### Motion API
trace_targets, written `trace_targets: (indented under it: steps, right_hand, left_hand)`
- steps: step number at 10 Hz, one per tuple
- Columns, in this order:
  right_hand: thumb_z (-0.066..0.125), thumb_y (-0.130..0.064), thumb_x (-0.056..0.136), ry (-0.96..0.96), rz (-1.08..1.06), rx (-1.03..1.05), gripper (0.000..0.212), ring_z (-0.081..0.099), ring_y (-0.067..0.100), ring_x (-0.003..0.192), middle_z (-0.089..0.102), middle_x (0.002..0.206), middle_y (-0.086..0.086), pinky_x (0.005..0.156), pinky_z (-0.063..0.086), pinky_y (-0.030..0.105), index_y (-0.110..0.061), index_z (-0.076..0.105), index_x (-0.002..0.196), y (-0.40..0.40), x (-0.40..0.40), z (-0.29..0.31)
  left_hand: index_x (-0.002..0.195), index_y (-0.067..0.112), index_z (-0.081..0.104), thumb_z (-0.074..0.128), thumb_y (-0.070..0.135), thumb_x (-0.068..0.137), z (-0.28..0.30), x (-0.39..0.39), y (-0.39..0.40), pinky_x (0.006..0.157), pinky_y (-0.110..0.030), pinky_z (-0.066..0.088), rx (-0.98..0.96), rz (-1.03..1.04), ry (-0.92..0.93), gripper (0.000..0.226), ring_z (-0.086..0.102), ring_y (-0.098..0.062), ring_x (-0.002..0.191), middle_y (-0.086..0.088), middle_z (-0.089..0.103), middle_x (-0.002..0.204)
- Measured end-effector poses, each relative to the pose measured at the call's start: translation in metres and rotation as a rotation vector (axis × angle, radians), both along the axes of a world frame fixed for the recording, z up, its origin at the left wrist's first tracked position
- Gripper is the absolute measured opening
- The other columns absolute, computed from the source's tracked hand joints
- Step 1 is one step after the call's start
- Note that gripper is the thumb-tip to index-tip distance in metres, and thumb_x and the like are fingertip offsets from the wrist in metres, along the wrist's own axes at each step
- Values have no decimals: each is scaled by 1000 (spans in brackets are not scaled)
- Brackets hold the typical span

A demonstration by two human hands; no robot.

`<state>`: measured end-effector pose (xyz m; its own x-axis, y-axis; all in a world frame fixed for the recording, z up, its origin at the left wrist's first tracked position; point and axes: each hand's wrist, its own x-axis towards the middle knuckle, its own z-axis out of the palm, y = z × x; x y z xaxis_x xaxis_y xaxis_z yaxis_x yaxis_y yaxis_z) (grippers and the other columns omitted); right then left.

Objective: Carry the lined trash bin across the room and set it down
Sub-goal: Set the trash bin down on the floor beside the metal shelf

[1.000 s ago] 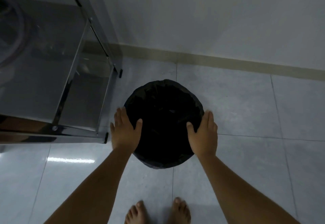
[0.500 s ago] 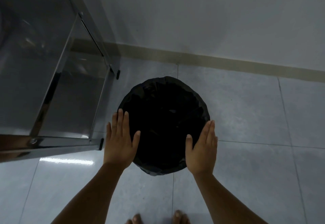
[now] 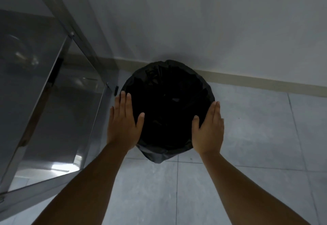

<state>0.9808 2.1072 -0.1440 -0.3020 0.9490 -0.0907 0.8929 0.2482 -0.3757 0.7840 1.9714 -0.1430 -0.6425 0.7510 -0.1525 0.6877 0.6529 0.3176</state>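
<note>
A round trash bin (image 3: 167, 108) lined with a black plastic bag is seen from above in the middle of the head view, close to the wall. My left hand (image 3: 123, 124) lies flat against its left side with the thumb over the rim. My right hand (image 3: 208, 129) presses the right side the same way, fingers straight and pointing forward. Both hands clasp the bin between their palms. The bin's inside is dark and its base is hidden, so I cannot tell whether it touches the floor.
A stainless steel table (image 3: 44, 101) with shiny legs and a lower shelf stands at the left, its leg foot (image 3: 115, 90) just beside the bin. A pale wall with a beige skirting strip (image 3: 265, 83) runs behind. Grey floor tiles (image 3: 247, 154) extend right and toward me.
The bin has moved forward toward the wall and looks larger and closer to the camera. Both hands stay on its sides. My feet have dropped out of view.
</note>
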Motion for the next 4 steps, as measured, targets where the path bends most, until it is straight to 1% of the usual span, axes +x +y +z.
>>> trace_targets:
  steps: [1,2,3,4]
  right_hand:
    - [43,-35,101,27,8,25,73,25,29,153,21,167,16,124,24,48,-3,16,160,17,-11,-2]
    - [43,-37,101,38,17,35,74,25,31,153,20,167,17,123,26,48,-3,15,159,25,-18,-3]
    - [42,-46,101,2,50,-30,81,22,31,154,12,169,16,124,22,48,-4,8,161,29,-20,0]
    - [38,-55,99,-102,102,-145,87,17,31,155,3,170,14,126,16,47,-6,0,161,36,-17,13]
  left_hand:
    - [161,6,8,15,58,95,-3,-12,15,126,-43,5,18,10,5,85,1,-29,158,-13,5,170]
    - [161,5,8,21,60,96,-6,-19,22,125,-43,6,20,0,7,86,1,-29,158,-14,4,170]
    - [161,5,2,29,64,94,-7,-26,26,124,-39,3,-7,-43,-40,94,-5,-29,158,-13,-3,170]
    - [161,10,-9,30,67,94,2,-33,22,125,-41,1,-112,-57,-90,96,-11,-25,157,-9,-13,170]
